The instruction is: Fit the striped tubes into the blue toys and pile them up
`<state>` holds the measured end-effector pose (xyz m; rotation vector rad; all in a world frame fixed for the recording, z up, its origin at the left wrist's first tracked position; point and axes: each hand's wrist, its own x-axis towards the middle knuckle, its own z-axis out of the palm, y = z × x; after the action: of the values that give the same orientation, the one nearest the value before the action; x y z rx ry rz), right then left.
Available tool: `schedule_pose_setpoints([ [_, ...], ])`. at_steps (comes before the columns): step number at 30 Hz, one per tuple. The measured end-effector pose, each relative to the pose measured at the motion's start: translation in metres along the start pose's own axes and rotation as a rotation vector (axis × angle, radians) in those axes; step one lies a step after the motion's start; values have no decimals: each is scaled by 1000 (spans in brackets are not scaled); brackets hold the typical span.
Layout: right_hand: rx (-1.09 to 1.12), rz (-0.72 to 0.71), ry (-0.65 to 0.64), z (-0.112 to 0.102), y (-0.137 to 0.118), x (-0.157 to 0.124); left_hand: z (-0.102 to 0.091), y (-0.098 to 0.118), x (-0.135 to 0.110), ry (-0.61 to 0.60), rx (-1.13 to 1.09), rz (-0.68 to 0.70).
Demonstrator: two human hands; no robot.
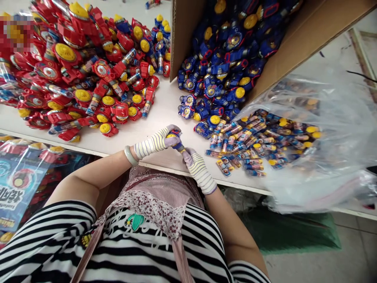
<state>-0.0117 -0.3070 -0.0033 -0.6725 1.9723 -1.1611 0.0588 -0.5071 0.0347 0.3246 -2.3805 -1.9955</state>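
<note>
One blue toy (176,139) pinched between curled fingers of the gloved left hand (153,143) and gloved right hand (199,171), with heaped red toys (82,94) left, heaped blue toys (220,74) far right.

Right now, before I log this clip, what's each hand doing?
Left hand: closed, holding a blue plastic toy.
Right hand: closed, holding the same toy's lower end.

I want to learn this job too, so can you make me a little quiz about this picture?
1. What colour are the toys heaped left of the cardboard panel? A red, B blue, C green
2. True or false: the bangle is on the right wrist.
3. The left hand and right hand hold a blue toy. What striped things cover them?

Key: 1 A; 2 false, it is on the left wrist; 3 gloves
</note>
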Motion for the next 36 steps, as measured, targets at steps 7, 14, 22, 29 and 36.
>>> schedule_pose_setpoints([
  [7, 197, 35, -163, 6, 3, -1, 2, -1, -3, 7, -26, 182],
  [14, 0, -60, 80, 2, -3, 8, -5, -8, 6, 102, -24, -74],
  [22, 436, 127, -396, -10, 0, 7, -8, -18, 3, 50, -166, 159],
  [29, -50, -132, 24, -4, 0, 13, 1, -18, 9, 126, -99, -3],
  [36, 22, -290, -14, -20, -7, 46, -67, 6, 45, 356, -155, 41],
])
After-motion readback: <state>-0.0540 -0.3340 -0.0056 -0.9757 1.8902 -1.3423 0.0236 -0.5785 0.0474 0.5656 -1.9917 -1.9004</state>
